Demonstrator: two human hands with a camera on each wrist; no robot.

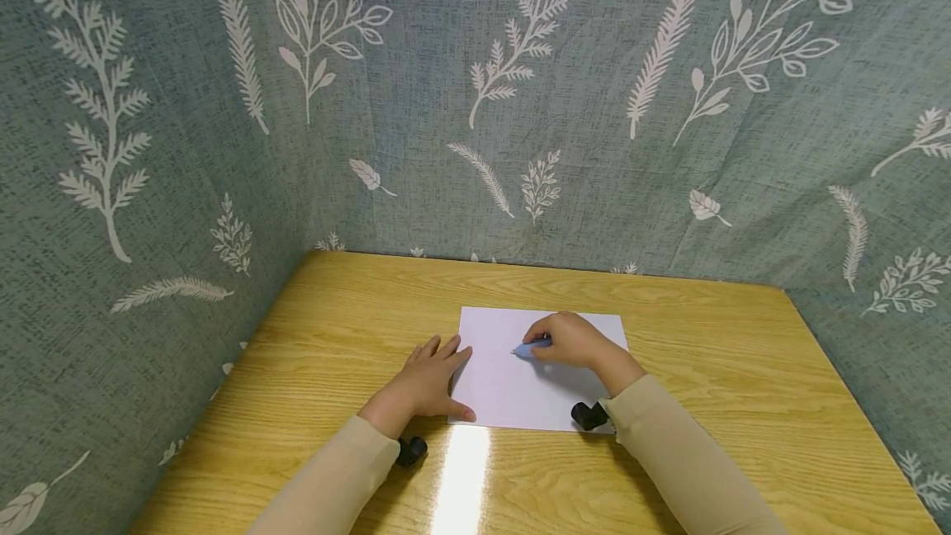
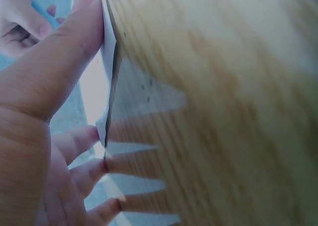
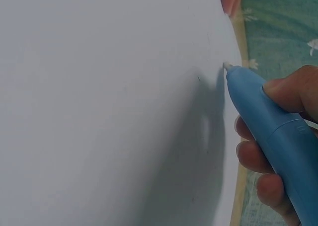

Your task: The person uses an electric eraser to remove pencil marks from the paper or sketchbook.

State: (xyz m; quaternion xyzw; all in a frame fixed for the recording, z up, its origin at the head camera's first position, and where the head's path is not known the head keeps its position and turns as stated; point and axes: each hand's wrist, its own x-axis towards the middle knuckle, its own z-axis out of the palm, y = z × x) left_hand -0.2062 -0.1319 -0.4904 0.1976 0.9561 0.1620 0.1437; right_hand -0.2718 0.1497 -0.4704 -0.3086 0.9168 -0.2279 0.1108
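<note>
A white sheet of paper (image 1: pixel 490 395) lies on the wooden table. My right hand (image 1: pixel 575 341) pinches a thick blue pen (image 1: pixel 532 348) over the sheet, thumb on one side and curled fingers on the other. The right wrist view shows the pen's smooth body (image 3: pixel 266 116), with a small pale tip close over the paper (image 3: pixel 99 87). A short dark mark and faint specks show on the sheet near the tip. My left hand (image 1: pixel 427 382) rests with spread fingers at the sheet's left edge, its thumb on the near left corner. In the left wrist view that paper edge (image 2: pixel 110 57) lifts slightly.
The wooden table (image 1: pixel 357 304) extends around the sheet, with a bright glare at its near side. Patterned blue-green cloth (image 1: pixel 431 89) stands behind and at both sides. Black wrist devices (image 1: pixel 587 416) sit under both forearms, the right one overlapping the sheet's near edge.
</note>
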